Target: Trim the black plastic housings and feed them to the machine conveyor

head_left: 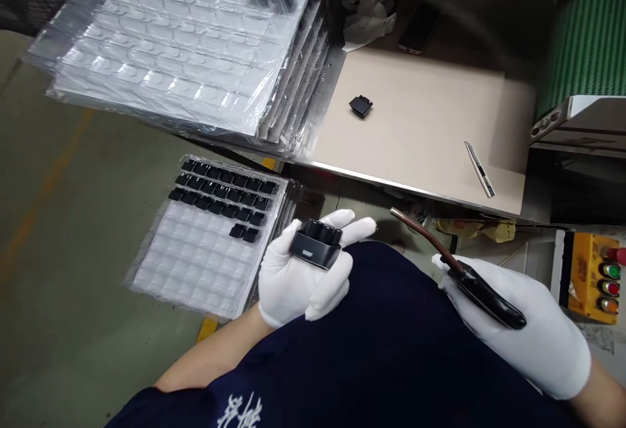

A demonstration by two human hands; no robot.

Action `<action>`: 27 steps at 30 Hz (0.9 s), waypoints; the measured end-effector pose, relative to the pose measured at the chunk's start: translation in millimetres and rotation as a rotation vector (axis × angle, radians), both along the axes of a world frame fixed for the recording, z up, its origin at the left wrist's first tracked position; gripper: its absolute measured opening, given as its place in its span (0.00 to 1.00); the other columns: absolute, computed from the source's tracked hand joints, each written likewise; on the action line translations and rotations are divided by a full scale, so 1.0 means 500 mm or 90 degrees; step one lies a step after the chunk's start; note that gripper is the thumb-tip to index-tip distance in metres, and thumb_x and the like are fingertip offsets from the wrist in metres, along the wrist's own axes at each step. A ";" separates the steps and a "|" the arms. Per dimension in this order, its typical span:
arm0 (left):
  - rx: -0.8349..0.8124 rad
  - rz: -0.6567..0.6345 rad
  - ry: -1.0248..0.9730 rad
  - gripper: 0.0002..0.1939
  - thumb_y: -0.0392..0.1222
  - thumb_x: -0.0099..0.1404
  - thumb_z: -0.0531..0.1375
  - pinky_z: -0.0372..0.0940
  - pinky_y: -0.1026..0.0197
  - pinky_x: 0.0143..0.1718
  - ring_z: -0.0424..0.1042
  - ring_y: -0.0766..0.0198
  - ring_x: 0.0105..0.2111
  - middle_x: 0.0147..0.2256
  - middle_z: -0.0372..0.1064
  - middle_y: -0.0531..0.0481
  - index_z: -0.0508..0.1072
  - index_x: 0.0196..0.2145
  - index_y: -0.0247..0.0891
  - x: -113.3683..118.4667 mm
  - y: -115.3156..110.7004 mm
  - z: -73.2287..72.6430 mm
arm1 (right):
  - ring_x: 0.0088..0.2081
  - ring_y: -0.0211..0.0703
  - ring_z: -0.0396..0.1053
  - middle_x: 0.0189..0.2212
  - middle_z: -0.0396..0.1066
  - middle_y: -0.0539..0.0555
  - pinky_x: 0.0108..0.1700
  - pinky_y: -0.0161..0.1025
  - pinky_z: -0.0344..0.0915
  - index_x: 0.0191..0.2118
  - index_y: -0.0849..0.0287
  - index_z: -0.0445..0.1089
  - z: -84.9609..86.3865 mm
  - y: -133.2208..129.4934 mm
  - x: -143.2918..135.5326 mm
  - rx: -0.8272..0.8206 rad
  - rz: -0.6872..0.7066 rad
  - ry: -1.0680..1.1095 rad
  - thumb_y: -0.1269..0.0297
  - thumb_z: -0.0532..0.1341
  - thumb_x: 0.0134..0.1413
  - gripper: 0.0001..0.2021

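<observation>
My left hand (288, 291), in a white glove, grips a small black plastic part (317, 246) between thumb and fingers. The part has several rounded posts on top and a small pale mark on its front. My right hand (538, 323), also gloved, is closed around a black-handled tool (489, 299) with a long, thin, brown metal shaft. The shaft points up and left, its tip apart from the part. Beyond both hands, another black part (360, 106) and a slim cutter knife (479, 168) lie on the beige worktop (415, 134).
Stacked clear trays (161, 56) stand at upper left, with a few black parts in the top one. Below them, a lower tray stack (186, 252) holds rows of black parts. A green ribbed conveyor belt (587, 49) and yellow button box (589, 278) are at right.
</observation>
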State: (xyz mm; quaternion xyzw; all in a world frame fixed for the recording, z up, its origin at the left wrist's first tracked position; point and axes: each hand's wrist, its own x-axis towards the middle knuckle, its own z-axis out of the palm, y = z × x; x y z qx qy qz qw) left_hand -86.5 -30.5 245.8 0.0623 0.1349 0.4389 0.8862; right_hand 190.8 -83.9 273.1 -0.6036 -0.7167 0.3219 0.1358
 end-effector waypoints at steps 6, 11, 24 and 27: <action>-0.038 -0.003 -0.044 0.31 0.55 0.74 0.39 0.49 0.70 0.05 0.49 0.75 0.12 0.56 0.70 0.34 0.68 0.58 0.31 -0.007 0.005 0.001 | 0.41 0.43 0.79 0.42 0.79 0.46 0.39 0.35 0.74 0.53 0.47 0.70 -0.005 0.015 -0.007 0.008 0.023 0.007 0.67 0.60 0.61 0.16; -0.057 0.009 -0.070 0.31 0.56 0.74 0.40 0.46 0.69 0.03 0.48 0.76 0.11 0.55 0.70 0.33 0.68 0.57 0.31 -0.018 0.013 -0.005 | 0.43 0.44 0.78 0.44 0.79 0.46 0.42 0.36 0.75 0.53 0.46 0.71 -0.007 0.027 -0.018 -0.014 0.024 0.028 0.66 0.61 0.60 0.16; -0.079 -0.013 -0.001 0.29 0.56 0.74 0.43 0.57 0.68 0.10 0.67 0.72 0.15 0.58 0.67 0.32 0.69 0.57 0.34 -0.070 0.056 -0.035 | 0.38 0.41 0.77 0.40 0.79 0.49 0.43 0.36 0.71 0.56 0.49 0.68 0.019 0.167 -0.146 -0.017 0.215 0.142 0.74 0.58 0.54 0.24; -0.119 -0.034 0.026 0.26 0.54 0.73 0.47 0.66 0.66 0.17 0.73 0.68 0.21 0.59 0.67 0.34 0.70 0.56 0.34 -0.082 0.071 -0.036 | 0.33 0.38 0.74 0.34 0.77 0.45 0.37 0.33 0.67 0.51 0.48 0.71 0.031 0.216 -0.208 -0.089 0.274 0.151 0.75 0.56 0.51 0.23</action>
